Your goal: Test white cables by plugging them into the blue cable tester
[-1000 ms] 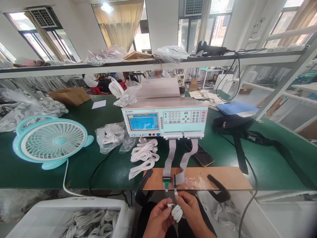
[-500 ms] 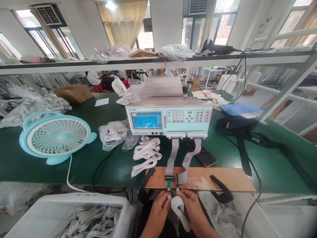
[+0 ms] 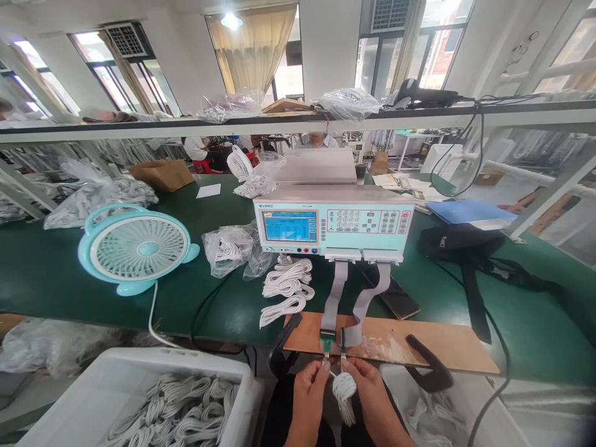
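Observation:
A bundled white cable point(image 3: 344, 386) hangs between my hands at the near edge of the wooden board point(image 3: 395, 338). My left hand point(image 3: 311, 388) pinches one end of it, right at the small green circuit board point(image 3: 326, 345). With fingers closed, my right hand point(image 3: 367, 382) grips the other end by the dark connector of the second ribbon cable point(image 3: 367, 304). Whether either plug is fully seated cannot be seen. Both ribbon cables, the first point(image 3: 336, 298) included, run up to the tester point(image 3: 335, 217), whose screen is lit blue.
Several coiled white cables point(image 3: 287, 282) lie left of the ribbons. A white bin point(image 3: 172, 357) of cables stands at lower left. Black clamps point(image 3: 285, 344) hold the board. A phone point(image 3: 395, 295), a turquoise fan point(image 3: 139, 245) and a black bag point(image 3: 456, 239) rest on the green table.
The view has swung left, so everything sits further right in the picture. The cable bundle has turned and now hangs more straight down. Both hands keep their grip at the connectors.

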A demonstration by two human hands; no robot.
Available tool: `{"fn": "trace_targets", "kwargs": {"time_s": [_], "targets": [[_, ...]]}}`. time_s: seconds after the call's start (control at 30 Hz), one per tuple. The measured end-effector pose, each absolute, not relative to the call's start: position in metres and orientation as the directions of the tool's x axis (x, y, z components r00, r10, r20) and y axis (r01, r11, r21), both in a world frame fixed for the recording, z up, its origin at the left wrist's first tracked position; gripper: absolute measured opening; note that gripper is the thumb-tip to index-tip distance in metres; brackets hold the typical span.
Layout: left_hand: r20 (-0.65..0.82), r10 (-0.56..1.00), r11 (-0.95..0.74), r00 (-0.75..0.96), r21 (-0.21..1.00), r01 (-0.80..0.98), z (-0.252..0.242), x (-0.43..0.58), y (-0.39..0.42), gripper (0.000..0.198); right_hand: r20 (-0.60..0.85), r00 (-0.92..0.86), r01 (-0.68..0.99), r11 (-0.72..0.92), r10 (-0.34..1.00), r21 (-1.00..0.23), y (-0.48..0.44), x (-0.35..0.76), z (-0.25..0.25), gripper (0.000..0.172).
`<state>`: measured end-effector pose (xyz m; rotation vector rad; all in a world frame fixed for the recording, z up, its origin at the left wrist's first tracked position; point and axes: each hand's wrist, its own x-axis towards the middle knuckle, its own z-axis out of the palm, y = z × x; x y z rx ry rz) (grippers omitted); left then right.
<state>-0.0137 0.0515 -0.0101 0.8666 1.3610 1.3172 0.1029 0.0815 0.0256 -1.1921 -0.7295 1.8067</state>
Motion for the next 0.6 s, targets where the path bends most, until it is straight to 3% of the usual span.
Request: {"fn": "trace_targets", "kwargs": {"time_s": [0.17,0.37,0.6], "targets": [[-0.088,0.960,0.070,-0.265,0.994,-0.078,-0.008,-0.012,0.053,0.042,-0.407,-0.236,-0.303,-0.465,0.882,-0.832,0.082,0.106,0.019,0.037],[-0.222,0.920,0.140,-0.323,0.956,-0.259,-0.005,-0.003,0.053,0.041,-0.419,-0.260,-0.317,-0.487,0.870,-0.814,0.082,0.108,0.018,0.032],[-0.149,0.934,0.148,-0.326,0.989,-0.028,-0.006,-0.009,0.051,0.046,-0.450,-0.256,-0.326,-0.515,0.856,-0.793,0.081,0.108,0.012,0.031]]}}
